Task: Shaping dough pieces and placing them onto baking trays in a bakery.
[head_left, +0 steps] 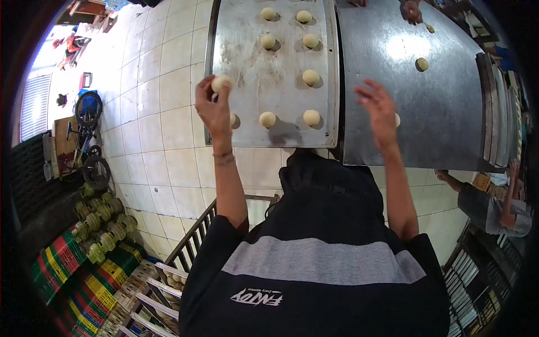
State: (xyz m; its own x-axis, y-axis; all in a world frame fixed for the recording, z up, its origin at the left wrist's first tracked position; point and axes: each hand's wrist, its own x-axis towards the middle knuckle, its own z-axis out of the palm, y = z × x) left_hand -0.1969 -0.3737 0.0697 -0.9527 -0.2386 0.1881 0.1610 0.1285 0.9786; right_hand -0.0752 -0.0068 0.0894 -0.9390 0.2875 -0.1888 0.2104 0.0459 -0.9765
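My left hand (pixel 211 109) pinches a pale round dough ball (pixel 220 83) between thumb and fingers, above the left edge of the metal baking tray (pixel 251 92). Several more dough balls, such as a dough ball (pixel 268 119) near the front, sit spaced in rows on that tray. One at the front left is partly hidden by my left wrist. My right hand (pixel 379 109) is over the grey metal tabletop (pixel 443 112), its fingers apart and holding nothing. Just beside it a dough ball (pixel 398 119) shows in part. Farther back lies another dough ball (pixel 421 64).
Another person's hand (pixel 411 11) is at the table's far edge, near a small piece of dough (pixel 430 28). Trays (pixel 494 112) stand stacked at the right, with another person (pixel 497 210) nearby. A slatted rack (pixel 168 275) is at lower left; a bicycle (pixel 88 135) stands beyond.
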